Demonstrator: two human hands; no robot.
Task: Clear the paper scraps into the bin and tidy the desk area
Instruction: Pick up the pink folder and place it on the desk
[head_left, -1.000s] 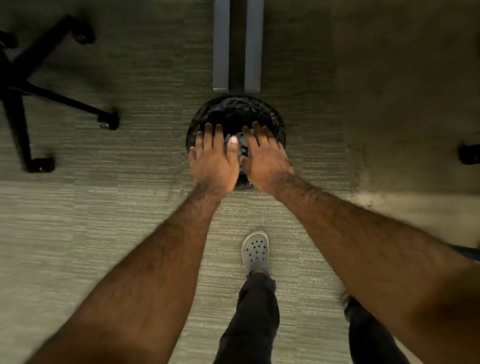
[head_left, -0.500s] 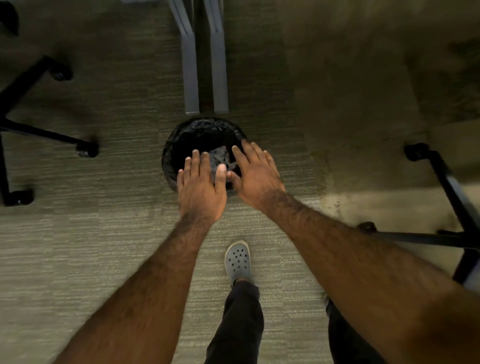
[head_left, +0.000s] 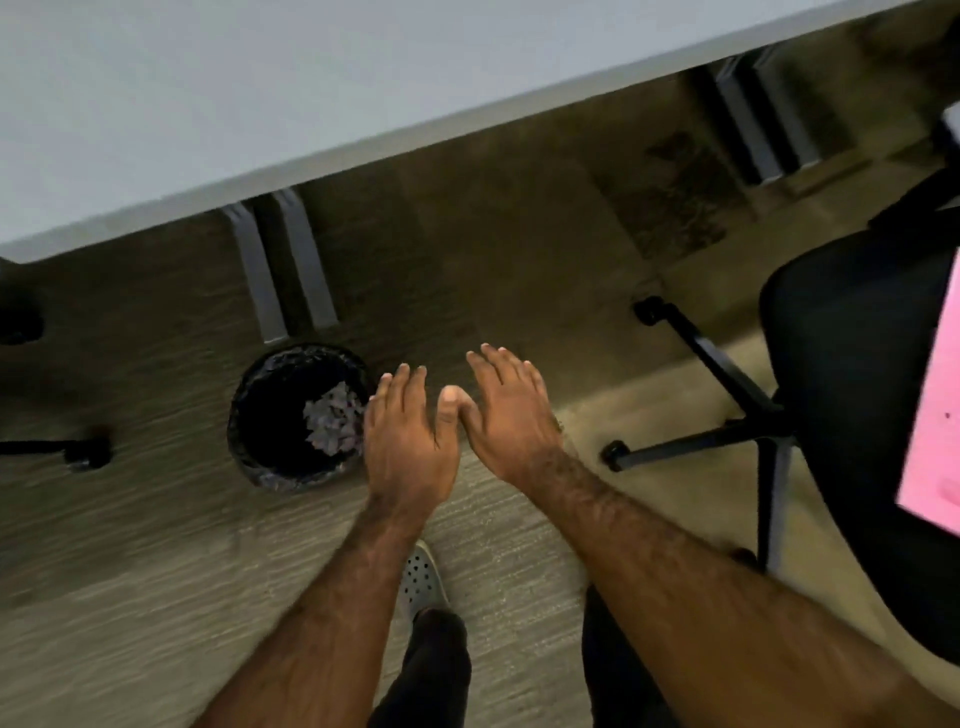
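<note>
A round black bin (head_left: 260, 415) with a dark liner stands on the carpet under the desk edge. A heap of pale paper scraps (head_left: 332, 421) lies inside it on its right side. My left hand (head_left: 408, 441) hovers just right of the bin's rim, palm down, fingers apart, holding nothing. My right hand (head_left: 511, 410) is beside it further right, also flat and empty, the two thumbs nearly touching. The pale grey desk top (head_left: 208, 93) fills the upper left.
A black office chair (head_left: 852, 415) with a wheeled base stands at the right, a pink sheet (head_left: 935, 415) lying on its seat. Grey desk legs (head_left: 283, 265) rise behind the bin. Another chair's caster (head_left: 88, 452) sits at the left. My shoe (head_left: 421, 582) is below my hands.
Both hands have left the bin's mouth and now sit to its right. The view swung right and up, bringing in the desk top and the black chair.
</note>
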